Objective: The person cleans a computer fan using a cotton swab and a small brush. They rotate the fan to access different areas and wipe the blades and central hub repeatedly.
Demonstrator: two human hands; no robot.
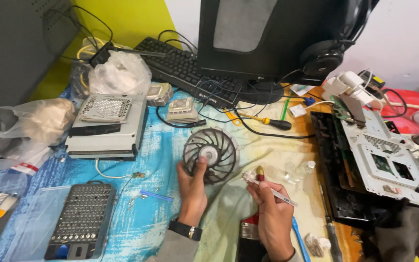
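My left hand [193,187] grips the lower edge of a round grey cooling fan [217,145], thumb pressed near its silver hub, holding it tilted above the blue cloth. A black watch sits on that wrist. My right hand [271,213] pinches a thin silver tool [278,193], like tweezers, whose tip carries a small white wad near the fan's lower right rim. A small brown-capped bottle [260,171] stands just behind my right hand.
A silver drive unit [106,131] and a bit set case [81,219] lie left. A black chassis with a white metal frame [389,155] is right. A monitor base [258,90], keyboard [183,68], yellow-handled screwdriver [263,120], cables and plastic bags crowd the back.
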